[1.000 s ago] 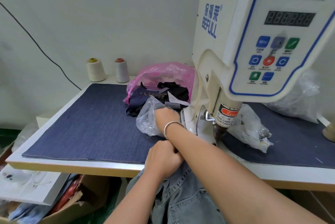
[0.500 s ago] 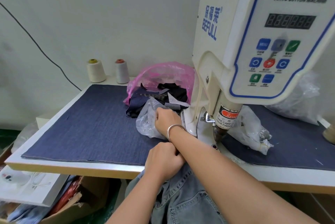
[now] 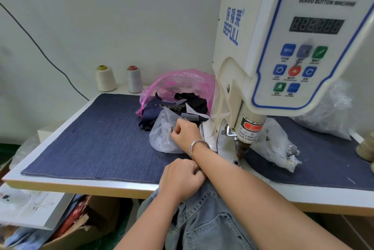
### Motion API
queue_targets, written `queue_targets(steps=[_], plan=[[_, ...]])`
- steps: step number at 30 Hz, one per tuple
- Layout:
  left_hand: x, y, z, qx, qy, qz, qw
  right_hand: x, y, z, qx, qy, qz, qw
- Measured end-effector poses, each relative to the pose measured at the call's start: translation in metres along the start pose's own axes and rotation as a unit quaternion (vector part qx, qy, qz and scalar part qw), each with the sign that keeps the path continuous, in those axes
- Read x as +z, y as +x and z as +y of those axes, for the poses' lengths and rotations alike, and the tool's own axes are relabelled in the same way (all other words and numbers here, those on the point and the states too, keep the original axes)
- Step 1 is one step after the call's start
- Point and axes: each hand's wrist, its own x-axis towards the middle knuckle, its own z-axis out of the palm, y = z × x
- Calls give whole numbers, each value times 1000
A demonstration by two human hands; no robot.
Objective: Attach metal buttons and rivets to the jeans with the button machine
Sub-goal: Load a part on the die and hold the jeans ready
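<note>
Reaching for fasteners at the button machine [image 3: 283,51], jeans [image 3: 202,219] gathered in my lap.

My right hand [image 3: 187,132], with a metal bangle [image 3: 197,145] on the wrist, is curled at the clear plastic bag [image 3: 162,138] just left of the machine's base; I cannot tell whether my fingers pinch anything there. My left hand [image 3: 182,177] is clenched on the light-blue jeans at the table's [image 3: 81,186] front edge, tucked under my right forearm. The jeans hang below the table, a back pocket showing. A pink bag [image 3: 178,84] of dark fabric scraps lies behind the clear one, on the denim mat [image 3: 91,138]. Two thread cones [image 3: 105,78] stand by the wall.
</note>
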Motion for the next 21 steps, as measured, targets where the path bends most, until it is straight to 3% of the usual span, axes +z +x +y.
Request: queue_targets(steps=[7,10,15,21], plan=[[1,0,-1,-1,2,-1,1000,4,1,3,-27,-52,-71,996],[0,-1,0,-5,-3,-1,1000,2,3,2,-40,-70,-69,994],[-2,-2,2,-14,-9,-2,1000,5,8,-3,-46,-202,-92,974],[-2,-1,0,-11,0,-6,1000,3,6,-6,-59,-223,-87,969]])
